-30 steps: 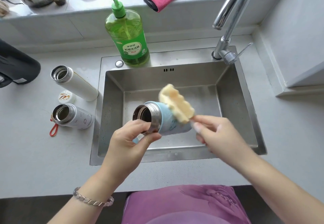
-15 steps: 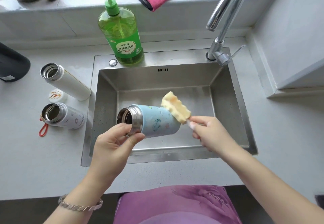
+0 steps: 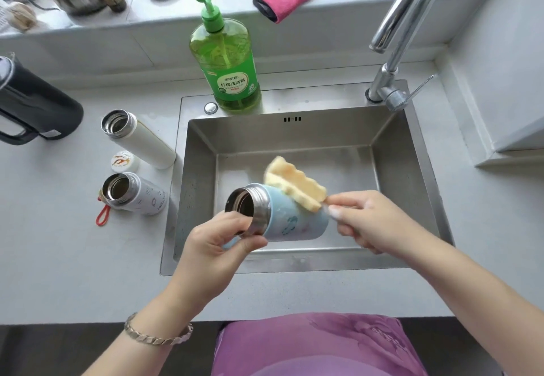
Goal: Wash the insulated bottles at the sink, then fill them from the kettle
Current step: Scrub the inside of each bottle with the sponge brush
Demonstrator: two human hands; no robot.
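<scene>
We see the light-blue insulated bottle held tilted, mouth toward us, over the front of the steel sink. It is apart from the sink's walls and well below the faucet spout. The left hand curls round its steel mouth end. The right hand pinches the handle of a yellow sponge brush, whose head lies against the bottle's upper side. On the back ledge, the green dish soap bottle reads 柠檬洗洁精. A white bottle and a patterned bottle sit open just left of the rim, near the black kettle.
</scene>
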